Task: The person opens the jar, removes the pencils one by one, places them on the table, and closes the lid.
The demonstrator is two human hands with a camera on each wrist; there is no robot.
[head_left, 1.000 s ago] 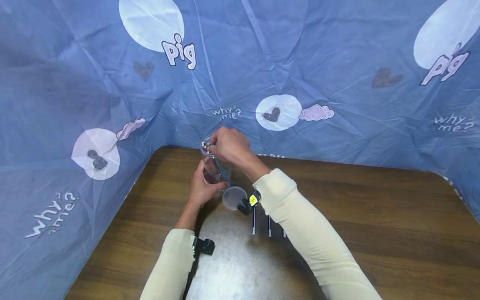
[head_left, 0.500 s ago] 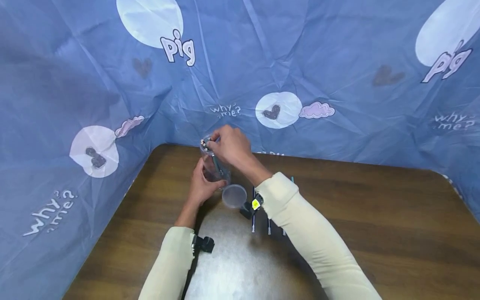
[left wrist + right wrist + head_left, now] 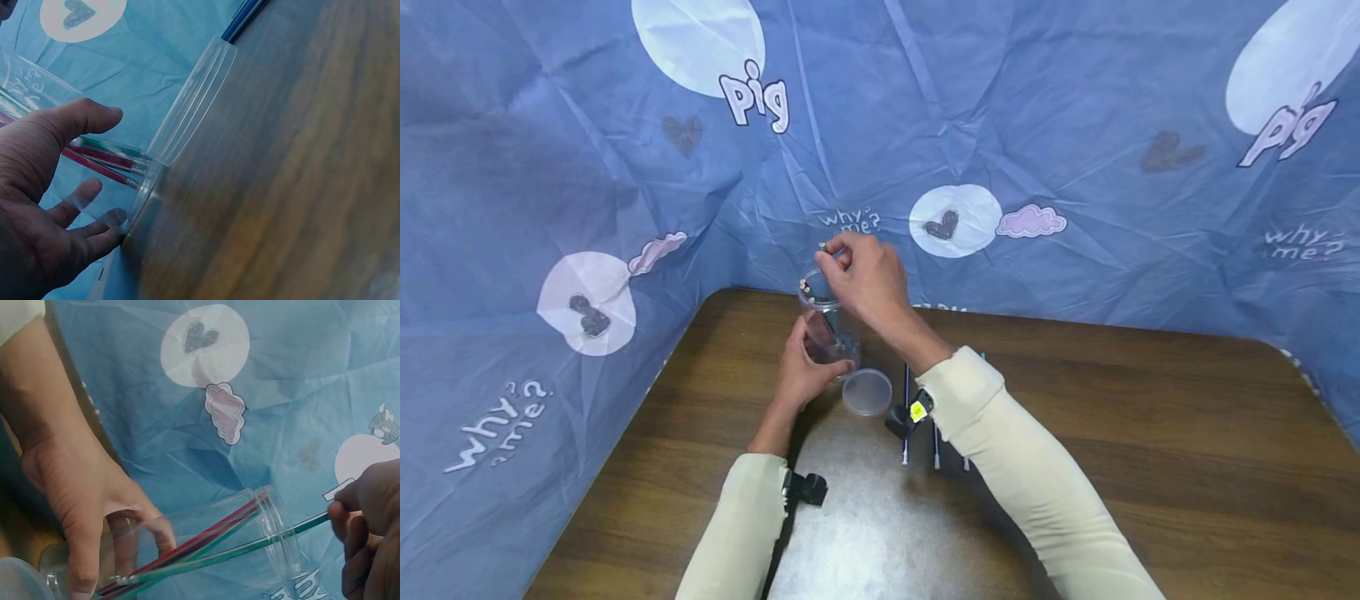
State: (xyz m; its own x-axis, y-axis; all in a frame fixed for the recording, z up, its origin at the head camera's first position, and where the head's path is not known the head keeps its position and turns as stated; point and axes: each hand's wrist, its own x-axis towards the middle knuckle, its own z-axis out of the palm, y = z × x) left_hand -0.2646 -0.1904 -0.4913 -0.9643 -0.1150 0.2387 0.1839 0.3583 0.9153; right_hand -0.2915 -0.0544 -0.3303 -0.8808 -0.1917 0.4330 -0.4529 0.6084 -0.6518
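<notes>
A clear plastic jar (image 3: pixel 822 321) stands near the back left of the table, with several pencils inside. My left hand (image 3: pixel 805 371) grips its lower part, thumb and fingers spread round the wall. Above the rim, my right hand (image 3: pixel 868 275) pinches the top of a green pencil (image 3: pixel 306 527), whose lower length is still within the jar in the right wrist view. Red pencils (image 3: pixel 215 532) lean beside it. In the left wrist view, the metal-banded ends of the pencils (image 3: pixel 103 162) point toward the jar's base.
A round clear lid (image 3: pixel 867 392) lies in front of the jar. Several dark pencils (image 3: pixel 906 442) lie to its right, partly hidden by the right sleeve. Behind the wooden table (image 3: pixel 1112 417) hangs a blue printed cloth (image 3: pixel 1060 100).
My right hand has risen from the jar's mouth, drawing the green pencil upward. My left hand keeps its grip on the jar in the same place.
</notes>
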